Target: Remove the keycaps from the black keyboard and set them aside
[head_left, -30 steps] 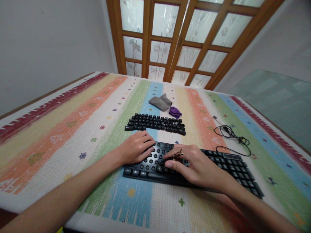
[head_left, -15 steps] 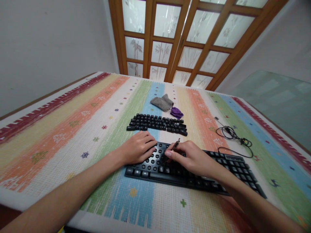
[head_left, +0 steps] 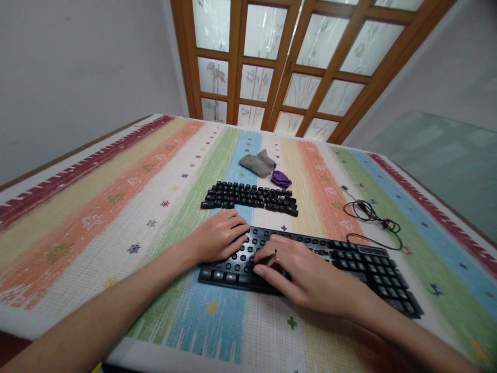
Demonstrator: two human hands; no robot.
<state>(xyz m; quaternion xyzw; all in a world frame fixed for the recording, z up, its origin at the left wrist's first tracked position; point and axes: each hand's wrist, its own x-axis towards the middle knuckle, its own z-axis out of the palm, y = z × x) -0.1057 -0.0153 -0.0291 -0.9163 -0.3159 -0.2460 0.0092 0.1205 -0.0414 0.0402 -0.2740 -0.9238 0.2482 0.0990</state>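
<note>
A black keyboard (head_left: pixel 368 274) lies across the near part of the table; on its left part many keycaps are off and bare key posts show. My left hand (head_left: pixel 221 235) rests on the keyboard's left end, fingers stretched out flat and holding nothing. Over the middle of the bare key area, my right hand (head_left: pixel 298 267) is curled with thumb and forefinger close together. A small slim tool (head_left: pixel 276 254) pokes up between its fingers; most of it is hidden, as is its lower tip. Behind the keyboard, loose black keycaps (head_left: pixel 248 197) lie in rows.
A grey cloth (head_left: pixel 258 163) and a purple cloth (head_left: pixel 281 180) lie beyond the keycaps. To the right, a coiled black cable (head_left: pixel 375 215) runs to the keyboard. A striped tablecloth (head_left: pixel 128 217) covers the table. Wood-framed glass doors (head_left: pixel 267 67) stand behind it.
My right hand has moved slightly left and down over the keys, and the tool now sits lower in its fingers, less of it showing. My left hand has stayed in place.
</note>
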